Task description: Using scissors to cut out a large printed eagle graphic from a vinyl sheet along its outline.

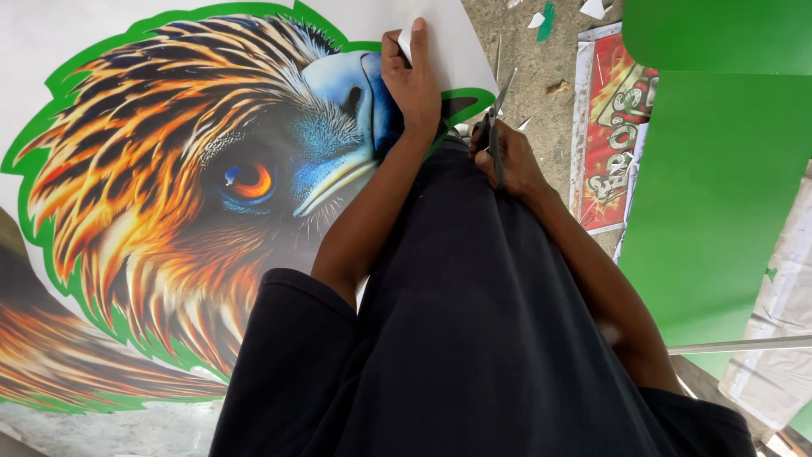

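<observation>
Head view. A large printed sheet [169, 169] lies on the floor [541, 93] and fills the left half of the frame. It shows an eagle head: orange, black and cream feathers, an orange eye, a blue beak with a pale lower edge. A bright green outline borders the figure; outside that outline the sheet is white. The sheet's far right edge ends near the top centre of the frame, where the white margin meets bare concrete.

The left hand [412, 80] rests on the sheet at the beak, fingers [418, 38] clenched on a lifted strip of the white margin at the sheet's far edge.

The right hand [507, 156] sits just beside the left hand, at the green outline near the sheet's right edge. Its fingers are closed through the handles of a pair of scissors [497, 114], blades pointing away from the person toward the far edge.

Dark trousers cover the lower centre of the frame.

A green board [719, 169] lies along the right side. A red printed banner [613, 127] lies between the board and the sheet. Small paper scraps [541, 19] lie on the floor at the top.
</observation>
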